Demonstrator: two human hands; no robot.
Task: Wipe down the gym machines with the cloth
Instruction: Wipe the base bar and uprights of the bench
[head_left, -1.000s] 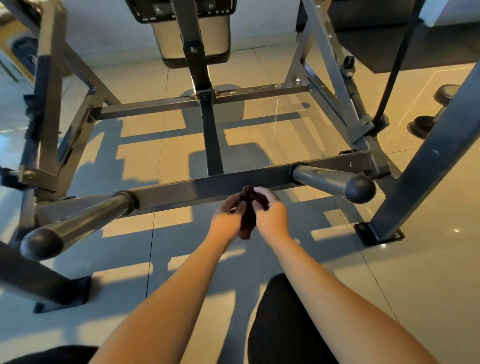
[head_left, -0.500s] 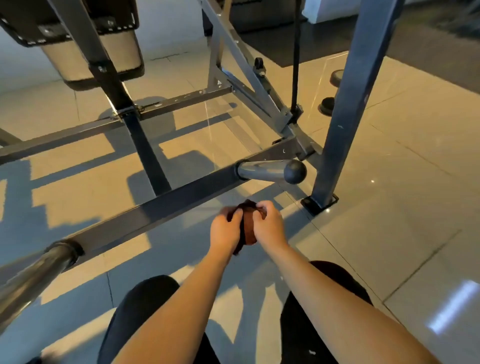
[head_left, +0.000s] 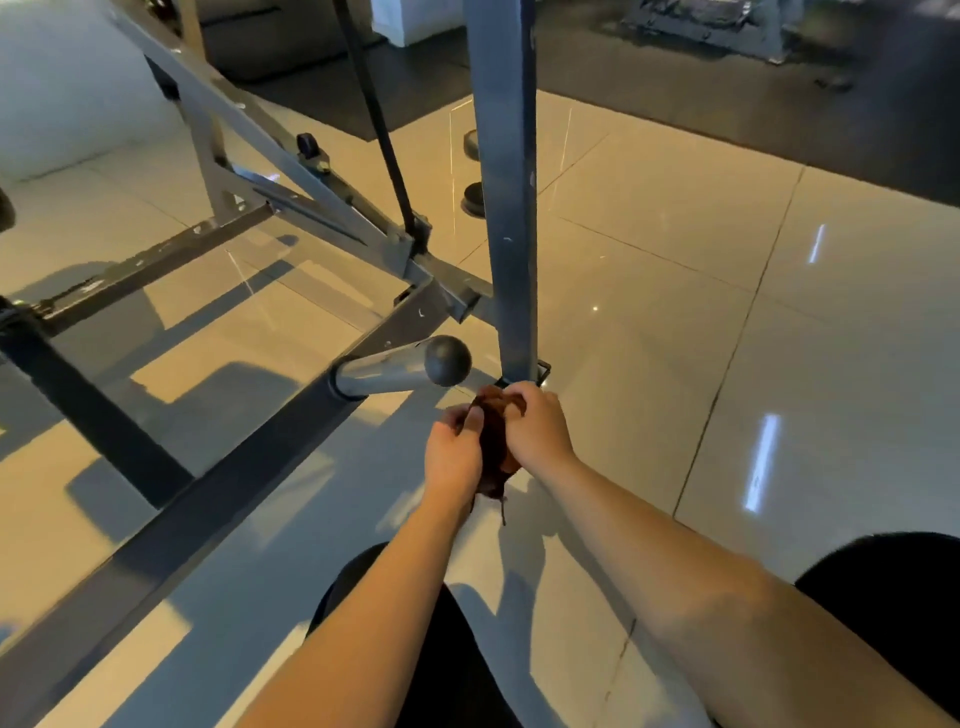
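A small dark red-brown cloth is bunched between my two hands in the middle of the head view. My left hand grips its left side with curled fingers. My right hand holds its top and right side, fingers curled over it. A thread hangs from the cloth's lower edge. Just above the hands a grey gym machine's upright post meets the floor. To its left the chrome peg with a round black end cap sticks out of the dark crossbar.
The machine's slanted frame bars and black strap rise at the upper left. Shiny cream floor tiles spread to the right. Dark mats and another machine lie at the back. My knees in black show at the bottom.
The view has swung right, so the crossbar and peg moved left and the upright post came to the centre. Both hands still hold the cloth, now close to the post's foot.
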